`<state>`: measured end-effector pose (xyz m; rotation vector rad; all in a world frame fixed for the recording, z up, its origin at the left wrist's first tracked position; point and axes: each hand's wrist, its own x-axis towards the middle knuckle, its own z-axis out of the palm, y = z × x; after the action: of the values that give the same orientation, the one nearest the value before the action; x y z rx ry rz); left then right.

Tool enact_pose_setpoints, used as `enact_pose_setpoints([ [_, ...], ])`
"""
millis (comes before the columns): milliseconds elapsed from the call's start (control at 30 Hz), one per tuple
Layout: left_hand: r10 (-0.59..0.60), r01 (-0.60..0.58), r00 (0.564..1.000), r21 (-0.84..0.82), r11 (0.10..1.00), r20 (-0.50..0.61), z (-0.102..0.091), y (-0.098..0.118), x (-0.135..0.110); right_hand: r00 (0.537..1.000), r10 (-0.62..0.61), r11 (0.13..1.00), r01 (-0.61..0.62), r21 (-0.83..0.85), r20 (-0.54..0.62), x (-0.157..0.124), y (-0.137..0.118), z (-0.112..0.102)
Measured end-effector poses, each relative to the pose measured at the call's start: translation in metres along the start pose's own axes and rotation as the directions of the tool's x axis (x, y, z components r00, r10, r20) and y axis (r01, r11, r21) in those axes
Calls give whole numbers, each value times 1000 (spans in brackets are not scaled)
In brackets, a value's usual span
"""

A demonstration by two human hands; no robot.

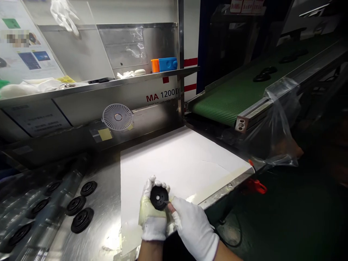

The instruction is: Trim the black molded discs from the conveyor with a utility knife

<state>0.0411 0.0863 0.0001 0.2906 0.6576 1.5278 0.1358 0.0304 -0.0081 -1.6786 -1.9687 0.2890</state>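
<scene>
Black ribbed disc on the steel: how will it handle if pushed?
The disc lies flat on the steel, so it probably slides rather than tips; on edge, its round rim could roll. It looks rigid, likely plastic, and probably light, since the left hand holds one easily.

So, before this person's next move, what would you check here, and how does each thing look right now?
1. Left hand wrapped around the black molded disc: ok.
2. Right hand gloved and at the disc's edge: ok.
3. Small tool held in the right hand: cannot tell.
4. Disc's edge free of stray material: cannot tell.
5. Spare discs lying flat on the steel surface: ok.
</scene>
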Motion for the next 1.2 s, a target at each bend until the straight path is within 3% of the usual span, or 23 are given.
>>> enact_pose_setpoints([
  [133,30,-30,999,-18,999,-11,2,2,-1,1000,-18,1000,18,-15,12,-3,-5,0],
  [267,-190,190,982,-25,982,7,4,12,-5,1000,-25,999,26,21,-7,-1,-1,-4],
  [333,-235,238,971,-47,970,46,5,14,-6,999,-10,1000,11,28,-33,1,3,-6],
  [467,-143,145,989,-80,986,34,9,10,-5,998,20,1000,-21,-22,-60,2,6,-6],
  [633,-133,129,991,-130,983,-19,11,3,-5,998,17,1000,-18,-18,-54,-2,3,-2],
  [800,-5,6,999,-33,999,33,7,2,-10,998,20,999,-18,38,-56,-1,6,-5],
  [1000,17,-16,1000,-28,999,13,11,1,-11,1000,2,999,-2,34,-1,-3,3,-12],
  [1200,-11,12,1000,-35,999,26,13,3,-11,997,27,1000,-28,-9,-73,-3,6,-10],
])
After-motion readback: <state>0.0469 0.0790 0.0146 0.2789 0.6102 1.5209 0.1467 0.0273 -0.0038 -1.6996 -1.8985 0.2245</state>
